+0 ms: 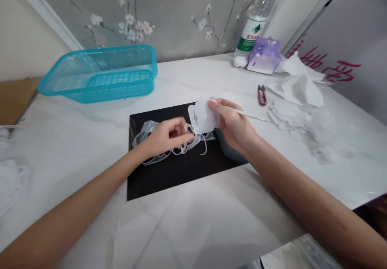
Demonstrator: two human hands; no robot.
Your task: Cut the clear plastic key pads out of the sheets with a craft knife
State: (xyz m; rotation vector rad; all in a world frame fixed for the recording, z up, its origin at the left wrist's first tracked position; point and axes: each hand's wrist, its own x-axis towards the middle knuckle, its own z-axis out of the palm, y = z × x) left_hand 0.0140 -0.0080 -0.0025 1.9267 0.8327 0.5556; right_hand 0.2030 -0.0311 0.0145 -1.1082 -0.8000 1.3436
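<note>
Head view: over a black mat (169, 178), by its far edge toward the right corner, the right hand (236, 126) pinches a white card (203, 118) between thumb and fingers, tilted, perhaps to keep its marked face visible. A thin pale stick (249, 114) slants from that hand, probably kept handy. White cord (195, 142) loops beneath the card, the dark surface likely helping it show. Forearms converge from the near side; the left hand (167, 135) curls half-open beside the loops, its hold on them unclear.
</note>
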